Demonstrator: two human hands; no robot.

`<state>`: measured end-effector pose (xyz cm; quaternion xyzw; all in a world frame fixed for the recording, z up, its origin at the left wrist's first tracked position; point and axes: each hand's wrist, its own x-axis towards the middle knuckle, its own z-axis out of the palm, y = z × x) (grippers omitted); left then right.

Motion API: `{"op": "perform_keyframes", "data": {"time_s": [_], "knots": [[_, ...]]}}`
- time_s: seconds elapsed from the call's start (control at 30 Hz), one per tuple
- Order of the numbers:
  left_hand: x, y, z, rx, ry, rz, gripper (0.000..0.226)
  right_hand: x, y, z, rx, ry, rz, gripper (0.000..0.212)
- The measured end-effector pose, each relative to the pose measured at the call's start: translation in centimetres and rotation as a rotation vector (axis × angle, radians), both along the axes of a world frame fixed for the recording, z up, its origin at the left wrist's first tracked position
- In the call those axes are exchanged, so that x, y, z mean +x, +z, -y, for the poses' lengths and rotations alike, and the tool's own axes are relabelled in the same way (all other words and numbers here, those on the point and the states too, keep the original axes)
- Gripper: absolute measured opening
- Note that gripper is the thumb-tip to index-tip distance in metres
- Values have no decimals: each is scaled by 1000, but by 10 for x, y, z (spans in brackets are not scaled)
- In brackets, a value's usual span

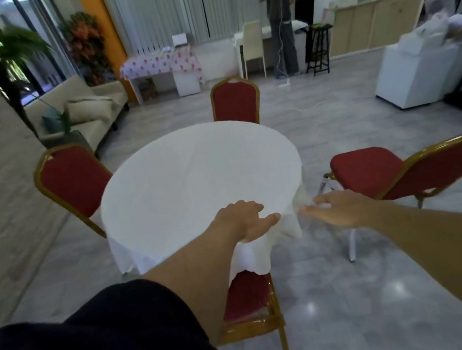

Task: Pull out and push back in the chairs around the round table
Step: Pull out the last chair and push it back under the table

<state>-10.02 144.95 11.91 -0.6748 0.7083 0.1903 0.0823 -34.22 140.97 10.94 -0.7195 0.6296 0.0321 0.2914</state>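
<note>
A round table (194,174) under a white cloth stands in the middle of the view. Red chairs with gold frames surround it. One chair (236,103) is tucked in at the far side and another (72,182) at the left. The right chair (395,172) stands away from the table, its seat fully showing. The near chair (249,305) sits below me, its seat partly under the cloth and partly hidden by my left arm. My left hand (245,220) is open over the table's near edge. My right hand (338,210) is open, fingers spread, between the table and the right chair, holding nothing.
A beige sofa (87,112) and plants stand at the left. A person (281,16) stands by a desk at the far wall. White cabinets (423,70) sit at the right. Grey tiled floor lies open around the table, with a white cable on it beyond the far chair.
</note>
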Motion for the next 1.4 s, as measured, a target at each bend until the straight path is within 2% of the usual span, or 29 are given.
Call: {"op": "perform_keyframes", "data": {"time_s": [0.1, 0.13, 0.27, 0.3, 0.43, 0.63, 0.7, 0.73, 0.83, 0.93, 1.0, 1.1, 1.17, 1.3, 1.4], "knots": [[-37, 3, 42, -18, -52, 10, 79, -34, 4, 30, -38, -53, -39, 125], [-45, 5, 52, -30, -66, 10, 79, -41, 7, 37, -55, -56, -43, 126], [-98, 17, 108, -59, -154, 4, 80, -88, 20, 69, -97, -121, -39, 90], [-114, 20, 122, -52, -183, 8, 80, -103, 22, 76, -97, -145, -43, 89], [-178, 37, 173, -97, -244, -47, 80, -162, 31, 108, -126, -271, -59, 99], [-267, 38, 238, -120, -318, -78, 87, -247, 45, 146, -154, -347, -41, 106], [-301, 32, 260, -132, -317, -95, 89, -280, 44, 163, -167, -355, -43, 120], [-320, 30, 269, -134, -313, -103, 89, -298, 43, 173, -168, -356, -42, 120], [-369, 21, 291, -123, -297, -114, 87, -345, 41, 195, -174, -343, -47, 96], [-421, 14, 313, -103, -290, -108, 87, -395, 38, 219, -160, -346, -70, 94], [-454, 10, 327, -92, -283, -116, 87, -430, 32, 238, -128, -329, -95, 101], [-496, 0, 349, -66, -254, -132, 88, -474, 21, 269, -120, -332, -115, 123], [-510, -11, 361, -47, -237, -136, 92, -490, 12, 283, -114, -315, -117, 127], [-543, -38, 393, 13, -216, -132, 96, -523, -10, 321, -72, -252, -115, 108], [-568, -63, 422, 69, -219, -138, 106, -545, -28, 359, -44, -208, -156, 111]]}}
